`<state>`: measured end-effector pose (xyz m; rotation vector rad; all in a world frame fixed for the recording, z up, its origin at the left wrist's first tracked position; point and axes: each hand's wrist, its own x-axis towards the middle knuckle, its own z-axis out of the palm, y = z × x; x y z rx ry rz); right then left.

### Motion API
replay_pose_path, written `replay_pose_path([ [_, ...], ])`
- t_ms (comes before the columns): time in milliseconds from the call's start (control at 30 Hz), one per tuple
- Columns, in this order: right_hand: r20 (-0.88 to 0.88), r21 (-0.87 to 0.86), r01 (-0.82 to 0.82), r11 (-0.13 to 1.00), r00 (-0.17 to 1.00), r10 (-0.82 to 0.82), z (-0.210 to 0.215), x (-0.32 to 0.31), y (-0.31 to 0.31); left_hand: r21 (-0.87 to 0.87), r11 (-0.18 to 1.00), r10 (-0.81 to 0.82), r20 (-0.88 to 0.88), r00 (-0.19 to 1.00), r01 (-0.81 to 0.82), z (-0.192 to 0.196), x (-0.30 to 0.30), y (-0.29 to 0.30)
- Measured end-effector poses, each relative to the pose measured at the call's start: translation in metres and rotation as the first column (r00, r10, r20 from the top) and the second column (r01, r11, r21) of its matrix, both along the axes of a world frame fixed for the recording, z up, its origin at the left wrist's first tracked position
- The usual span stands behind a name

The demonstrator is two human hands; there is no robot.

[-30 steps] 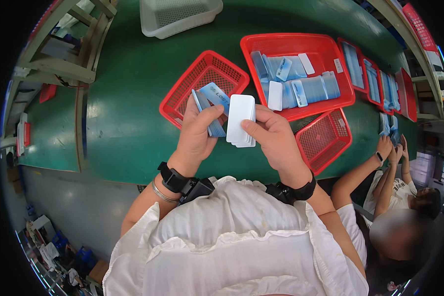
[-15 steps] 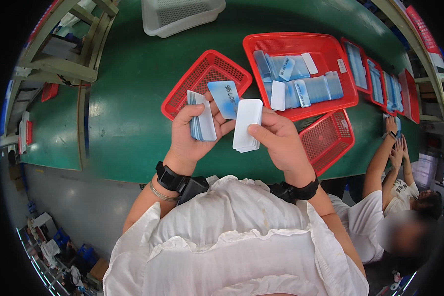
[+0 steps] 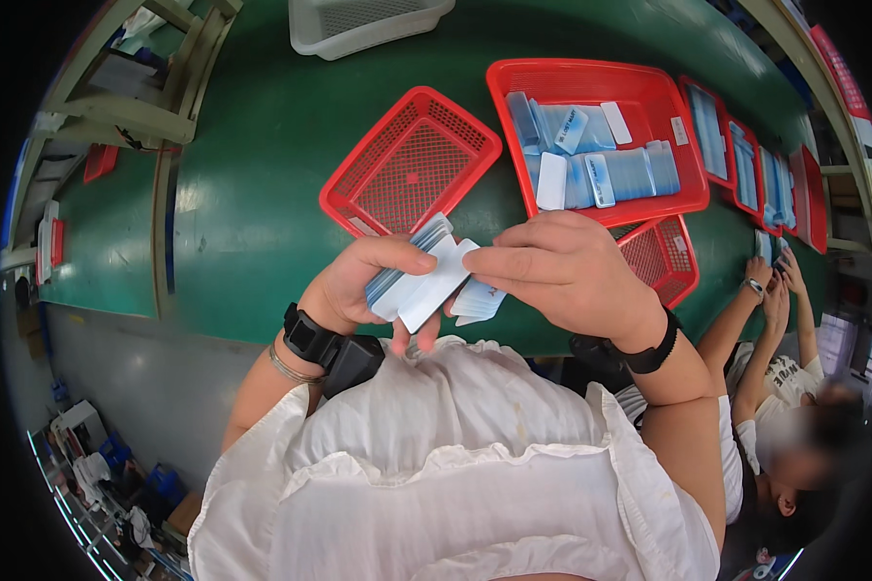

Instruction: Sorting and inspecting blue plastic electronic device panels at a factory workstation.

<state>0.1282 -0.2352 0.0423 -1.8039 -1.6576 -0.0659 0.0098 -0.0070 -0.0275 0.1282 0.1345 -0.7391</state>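
Observation:
My left hand (image 3: 363,286) grips a fanned stack of thin blue and white cards (image 3: 407,271) close to my chest, above the near edge of the green table (image 3: 252,194). My right hand (image 3: 562,271) pinches a white card (image 3: 434,289) at the stack's front, fingers pointing left, with another pale card (image 3: 477,302) beneath it. Both wrists wear black bands. An empty red mesh basket (image 3: 412,160) lies just beyond my hands.
A large red tray (image 3: 649,92) holds rows of blue and white cards. A small red basket (image 3: 664,257) sits under my right hand. More red trays (image 3: 746,160) run right. A white basket (image 3: 363,21) stands far off. Another person's hands (image 3: 770,281) work at right.
Both hands have drawn down toward my chest, away from the red basket. The right hand has turned flat over the stack, and its white card now lies against the fan.

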Motion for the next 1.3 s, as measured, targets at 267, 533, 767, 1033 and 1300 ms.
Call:
replay_pose_path([
  [267, 0.087, 0.088, 0.021, 0.996, 0.996, -0.029, -0.002, 0.002, -0.002, -0.055, 0.998, 0.038, -0.021, 0.999, -0.039, 0.013, 0.002, -0.003],
  [533, 0.016, -0.122, 0.001, 0.992, 1.0, 0.001, -0.005, 0.002, -0.003, 0.031, 0.999, -0.02, 0.08, 0.997, 0.017, 0.0, 0.003, -0.005],
  [767, -0.265, -0.175, 0.0, 0.985, 0.963, -0.047, -0.013, 0.021, -0.02, 0.858, 0.499, -0.117, 0.203, 0.972, -0.119, 0.026, 0.013, -0.014],
  [1033, -0.828, -0.1, -0.036, 0.994, 0.558, -0.064, -0.032, -0.004, -0.001, 0.972, -0.01, -0.179, 0.229, 0.957, -0.235, 0.04, 0.02, -0.044],
  [1300, -0.706, -0.252, 0.169, 0.953, 0.641, -0.3, -0.049, -0.02, 0.01, 0.985, 0.018, -0.263, 0.173, 0.949, -0.174, 0.033, 0.02, -0.046],
])
